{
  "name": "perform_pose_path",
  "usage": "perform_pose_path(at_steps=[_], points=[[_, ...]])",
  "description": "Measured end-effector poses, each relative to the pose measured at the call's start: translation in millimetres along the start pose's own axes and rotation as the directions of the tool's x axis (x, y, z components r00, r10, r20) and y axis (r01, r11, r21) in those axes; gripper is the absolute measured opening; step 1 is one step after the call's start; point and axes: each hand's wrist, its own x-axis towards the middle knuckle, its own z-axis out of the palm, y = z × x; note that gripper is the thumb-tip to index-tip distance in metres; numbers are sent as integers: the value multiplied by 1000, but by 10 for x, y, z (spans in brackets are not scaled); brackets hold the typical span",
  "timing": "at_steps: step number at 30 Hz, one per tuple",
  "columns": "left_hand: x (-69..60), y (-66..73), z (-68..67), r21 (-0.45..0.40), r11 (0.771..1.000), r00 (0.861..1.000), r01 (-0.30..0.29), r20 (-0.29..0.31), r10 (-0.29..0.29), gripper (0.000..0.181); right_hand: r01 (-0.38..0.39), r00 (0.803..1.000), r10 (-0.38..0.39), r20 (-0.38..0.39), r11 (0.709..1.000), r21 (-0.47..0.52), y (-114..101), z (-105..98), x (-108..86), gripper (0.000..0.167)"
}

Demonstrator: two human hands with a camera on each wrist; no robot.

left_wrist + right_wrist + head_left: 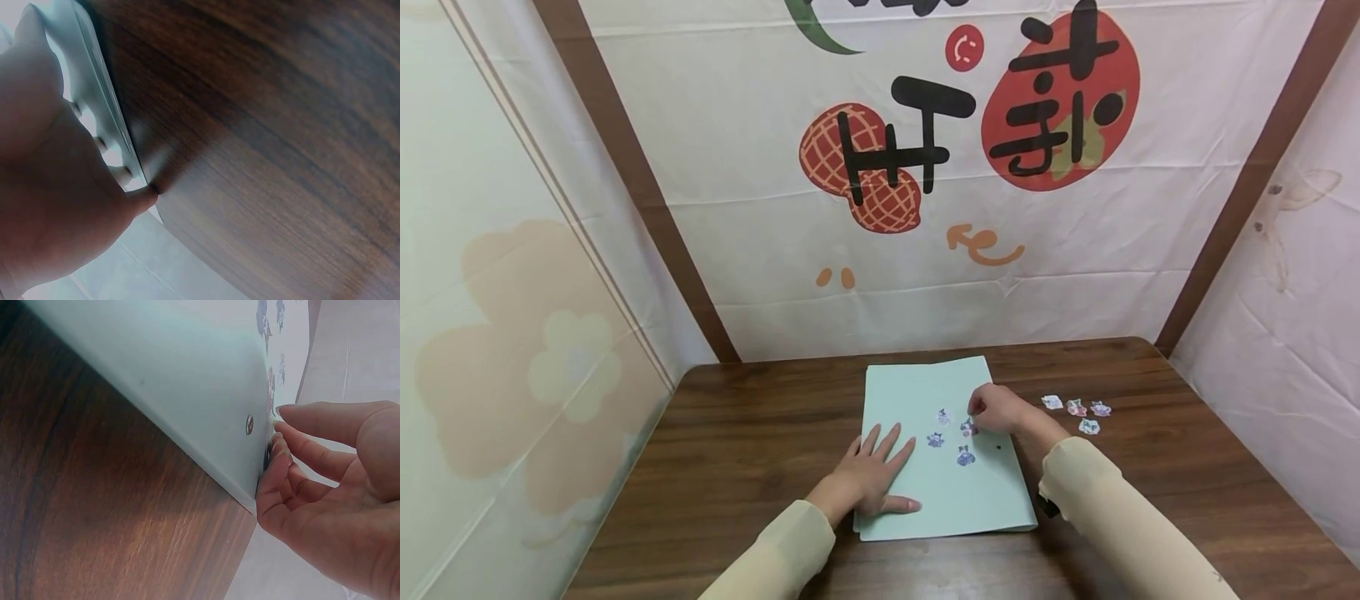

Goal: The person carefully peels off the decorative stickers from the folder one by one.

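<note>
A pale green folder-like sheet (947, 508) lies on the wooden table. My left hand (874, 477) rests on its left side, fingers spread, thumb along the surface; in the left wrist view that hand (56, 181) lies at the edge. Toward the upper right, my right hand (997, 408) bends its fingers and seems to pinch the edge of a small cartoon sticker (967, 427). The right wrist view shows this hand (331, 475) with thumb and forefinger tips close together beside the sticker (270, 387). Other stickers (935, 439) (966, 456) (943, 416) lie around it.
Several more stickers (1077, 407) lie on the table (1150, 467) right of the sheet. A small round metal piece (250, 425) sits on the sheet near its right edge. Printed cloth (760, 250) hangs behind the table and along its sides.
</note>
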Motion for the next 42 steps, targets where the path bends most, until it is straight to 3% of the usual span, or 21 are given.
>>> perform_pose_path(at_steps=[11,27,42], points=[[-17,18,-37,-18,1000,1000,3,3,-3,98,-35,999,36,-6,999,31,-32,6,22,3],[-148,111,-195,3,1000,1000,-3,14,3,96,-51,999,51,-6,997,-58,-76,37,73,12],[-87,75,-103,10,1000,1000,3,6,-3,97,-39,999,39,2,995,-87,-108,26,49,12]])
